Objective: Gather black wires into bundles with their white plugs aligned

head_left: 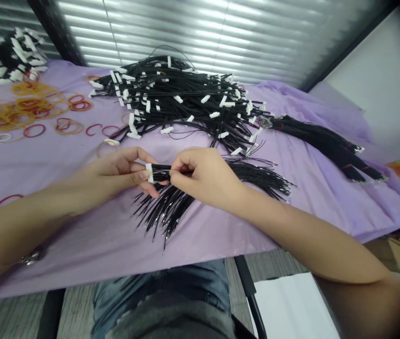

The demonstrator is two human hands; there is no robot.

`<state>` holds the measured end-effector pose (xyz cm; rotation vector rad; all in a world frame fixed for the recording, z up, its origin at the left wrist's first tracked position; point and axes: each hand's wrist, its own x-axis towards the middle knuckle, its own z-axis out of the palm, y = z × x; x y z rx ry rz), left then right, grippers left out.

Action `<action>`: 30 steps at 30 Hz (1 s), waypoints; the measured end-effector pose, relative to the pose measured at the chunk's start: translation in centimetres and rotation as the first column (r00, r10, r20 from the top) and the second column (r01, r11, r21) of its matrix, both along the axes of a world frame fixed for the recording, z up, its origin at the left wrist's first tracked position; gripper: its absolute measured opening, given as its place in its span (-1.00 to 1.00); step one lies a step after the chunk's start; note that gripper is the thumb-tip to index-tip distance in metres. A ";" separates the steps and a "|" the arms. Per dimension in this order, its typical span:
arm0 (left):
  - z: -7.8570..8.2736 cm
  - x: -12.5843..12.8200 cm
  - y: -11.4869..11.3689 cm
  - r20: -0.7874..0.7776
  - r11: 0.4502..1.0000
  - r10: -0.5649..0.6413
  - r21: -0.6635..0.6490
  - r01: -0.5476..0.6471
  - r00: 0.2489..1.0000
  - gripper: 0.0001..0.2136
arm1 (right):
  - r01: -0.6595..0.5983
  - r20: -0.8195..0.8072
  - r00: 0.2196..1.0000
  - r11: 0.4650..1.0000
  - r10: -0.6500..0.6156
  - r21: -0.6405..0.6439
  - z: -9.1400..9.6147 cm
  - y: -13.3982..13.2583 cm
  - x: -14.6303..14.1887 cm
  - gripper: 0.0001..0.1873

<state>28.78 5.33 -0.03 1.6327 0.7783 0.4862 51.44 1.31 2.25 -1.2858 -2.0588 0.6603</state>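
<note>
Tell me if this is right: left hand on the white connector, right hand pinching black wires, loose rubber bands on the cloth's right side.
No: the head view shows loose rubber bands on the left side of the cloth. Left hand on white connector, right hand pinching black wires: correct.

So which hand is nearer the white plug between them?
Left. The left hand has its thumb and fingers at the white plug; the right hand pinches the black wires a little to the right of it.

Left grip point(121, 172) beside right grip point(207, 175), both pinched
</note>
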 end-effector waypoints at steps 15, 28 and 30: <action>-0.1 0.3 0.0 0.008 1.000 0.011 0.020 -0.012 1.000 -0.75 | -0.079 -0.140 0.988 0.992 0.065 -0.096 -0.6 0.6 0.4 -0.86; 1.0 1.2 -0.9 -0.003 0.998 0.043 0.052 -0.043 0.999 -0.81 | -0.114 0.018 0.994 0.985 0.112 0.132 -1.3 0.6 -0.2 -0.84; 0.9 1.2 -0.9 -0.009 0.998 0.039 0.044 -0.039 0.999 -0.79 | -0.137 0.013 0.991 0.980 0.136 0.142 -1.4 0.7 -0.1 -0.82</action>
